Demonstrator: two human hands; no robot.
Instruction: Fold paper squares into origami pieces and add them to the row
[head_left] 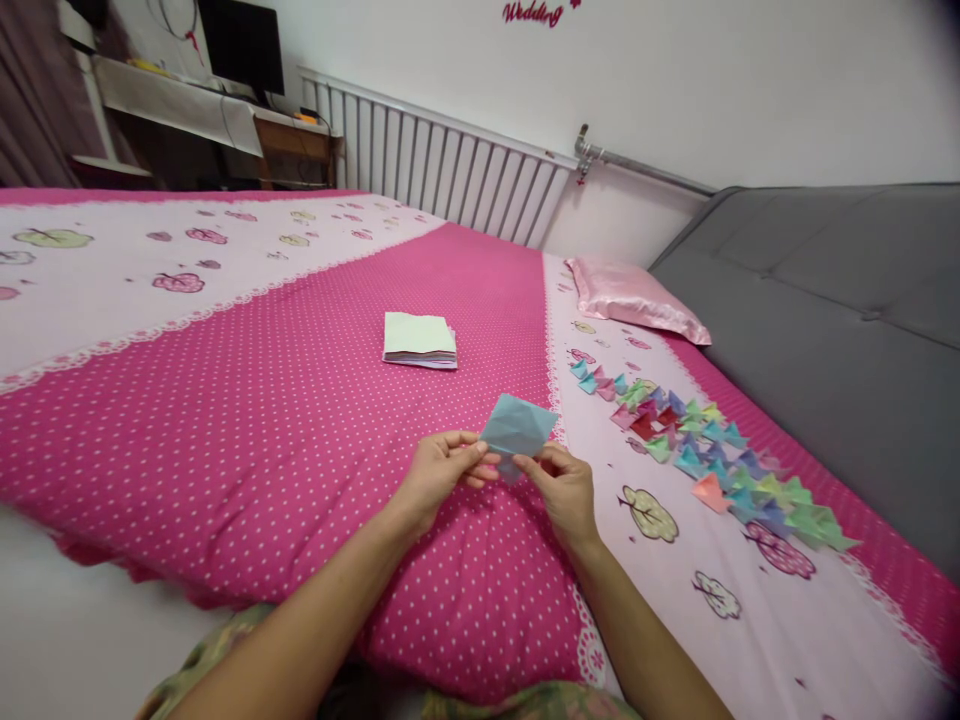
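Note:
A blue sheet of origami paper [517, 424], creased and partly folded, is held up above the pink dotted bedspread [315, 400]. My left hand [444, 468] pinches its left edge between thumb and fingers. On the lower right edge, my right hand [562, 488] grips it the same way, thumb on top. Beyond the hands lies a stack of square paper [418, 335], with a pale green sheet uppermost. To the right, several small folded paper pieces [694, 440] in blue, green, pink, red and orange sit in rows on the bed.
A pink satin pillow [637, 300] rests against the grey padded headboard [832, 300]. Behind the bed stand a white radiator [435, 150] and a pipe [645, 165] along the wall. At the far left, a desk [187, 110] carries a black monitor [241, 48].

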